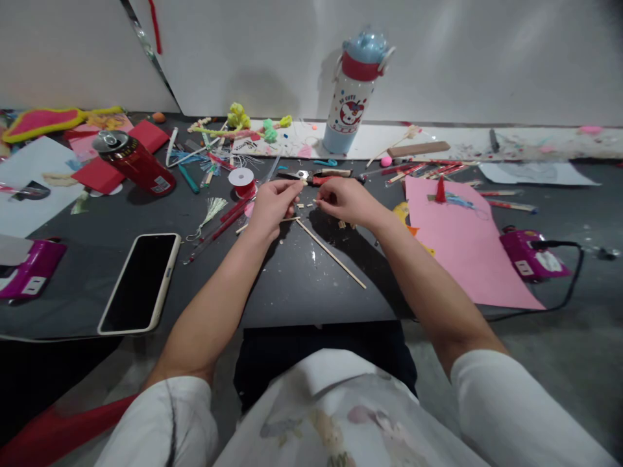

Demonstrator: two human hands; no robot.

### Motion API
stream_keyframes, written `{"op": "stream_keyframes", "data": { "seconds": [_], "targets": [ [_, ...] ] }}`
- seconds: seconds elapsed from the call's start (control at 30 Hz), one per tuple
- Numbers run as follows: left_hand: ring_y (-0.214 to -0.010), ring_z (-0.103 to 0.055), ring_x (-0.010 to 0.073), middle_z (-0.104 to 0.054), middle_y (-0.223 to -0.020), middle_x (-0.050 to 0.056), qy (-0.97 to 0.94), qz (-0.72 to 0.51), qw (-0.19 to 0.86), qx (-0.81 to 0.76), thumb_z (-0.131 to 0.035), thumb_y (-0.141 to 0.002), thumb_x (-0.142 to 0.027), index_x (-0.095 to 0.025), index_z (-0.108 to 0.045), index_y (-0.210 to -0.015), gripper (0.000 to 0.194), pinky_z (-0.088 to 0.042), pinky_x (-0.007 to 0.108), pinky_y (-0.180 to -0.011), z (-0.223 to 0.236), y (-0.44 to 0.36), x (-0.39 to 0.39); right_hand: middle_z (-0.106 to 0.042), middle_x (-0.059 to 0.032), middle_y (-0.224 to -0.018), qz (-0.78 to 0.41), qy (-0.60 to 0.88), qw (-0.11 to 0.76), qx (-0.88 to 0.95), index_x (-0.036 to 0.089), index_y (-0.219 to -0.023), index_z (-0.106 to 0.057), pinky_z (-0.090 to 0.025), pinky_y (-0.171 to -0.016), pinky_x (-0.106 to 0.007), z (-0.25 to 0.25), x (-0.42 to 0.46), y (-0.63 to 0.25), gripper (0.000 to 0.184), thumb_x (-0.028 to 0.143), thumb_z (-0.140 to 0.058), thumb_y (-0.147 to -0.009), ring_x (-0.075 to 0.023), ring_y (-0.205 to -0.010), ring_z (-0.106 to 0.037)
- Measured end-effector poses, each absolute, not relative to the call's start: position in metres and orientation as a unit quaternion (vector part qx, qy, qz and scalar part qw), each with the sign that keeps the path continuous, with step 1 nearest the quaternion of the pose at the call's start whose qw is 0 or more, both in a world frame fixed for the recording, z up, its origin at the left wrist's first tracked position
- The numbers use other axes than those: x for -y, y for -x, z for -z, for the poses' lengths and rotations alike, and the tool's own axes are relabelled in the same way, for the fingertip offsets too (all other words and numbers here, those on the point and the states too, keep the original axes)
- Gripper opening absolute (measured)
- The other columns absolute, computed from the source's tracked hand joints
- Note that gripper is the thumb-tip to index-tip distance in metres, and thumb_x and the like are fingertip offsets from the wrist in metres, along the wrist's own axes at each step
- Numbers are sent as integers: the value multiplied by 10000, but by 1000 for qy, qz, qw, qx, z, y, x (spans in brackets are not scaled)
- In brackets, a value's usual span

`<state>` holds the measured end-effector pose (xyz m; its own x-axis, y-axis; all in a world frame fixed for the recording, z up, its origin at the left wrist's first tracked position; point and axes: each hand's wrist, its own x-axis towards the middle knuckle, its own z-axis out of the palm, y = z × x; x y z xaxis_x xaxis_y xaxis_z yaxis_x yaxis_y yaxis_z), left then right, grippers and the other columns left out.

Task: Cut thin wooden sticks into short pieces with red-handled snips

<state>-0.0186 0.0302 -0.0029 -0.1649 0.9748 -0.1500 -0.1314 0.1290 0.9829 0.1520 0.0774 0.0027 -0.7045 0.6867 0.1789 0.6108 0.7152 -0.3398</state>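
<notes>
My left hand (272,206) is closed in a pinch, with a small pale piece (304,183) at its fingertips; its exact kind is too small to tell. Opposite it, my right hand (346,200) also pinches, and a short bit of wooden stick (315,202) shows at its fingers. Between and below the hands lie small cut wood bits (308,205). A long thin wooden stick (331,253) slants across the dark table toward me, and another stick (241,229) passes beneath my left hand. Just behind the hands rest red-handled pliers (331,180), partly hidden.
A red ribbon spool (242,183), a red can (134,162) and a phone (141,284) are on the left. Behind stands a water bottle (351,97). Pink paper (460,253) and a purple device (534,255) with a black cable lie right. Craft scraps line the back.
</notes>
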Motion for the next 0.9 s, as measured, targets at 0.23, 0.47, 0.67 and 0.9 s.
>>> {"op": "stream_keyframes", "data": {
  "seconds": [0.23,0.47,0.67,0.9],
  "targets": [
    [-394,-377,23,-496,-532,-52,-437,-489,534,-533,-710,-671,-340,-150,-664,-756,213,-264,161,-375,2,12,-25,-601,-31,-789,-280,294,370,835,159,-834,-593,-420,-649,-243,6,-57,-174,223,374,-539,-857,-114,-687,-521],
    [-405,-353,16,-451,-515,-51,-439,-455,597,-494,-729,-640,-331,-149,-683,-728,207,-238,157,-377,-1,12,-22,-587,-24,-766,-243,289,419,826,171,-833,-589,-428,-682,-255,10,-51,-177,204,361,-531,-878,-119,-710,-523],
    [-408,-330,17,-430,-509,-51,-428,-437,617,-495,-726,-628,-308,-155,-688,-719,182,-242,160,-372,-5,10,-18,-592,-35,-788,-207,278,419,839,175,-868,-583,-427,-732,-279,10,-49,-178,182,328,-492,-907,-132,-752,-534],
    [-408,-321,18,-431,-521,-46,-430,-424,623,-496,-710,-648,-305,-167,-684,-701,150,-233,165,-374,-6,9,-17,-594,-31,-761,-224,272,437,828,165,-850,-590,-430,-709,-270,11,-47,-173,179,318,-512,-899,-123,-716,-533]
  ]
}}
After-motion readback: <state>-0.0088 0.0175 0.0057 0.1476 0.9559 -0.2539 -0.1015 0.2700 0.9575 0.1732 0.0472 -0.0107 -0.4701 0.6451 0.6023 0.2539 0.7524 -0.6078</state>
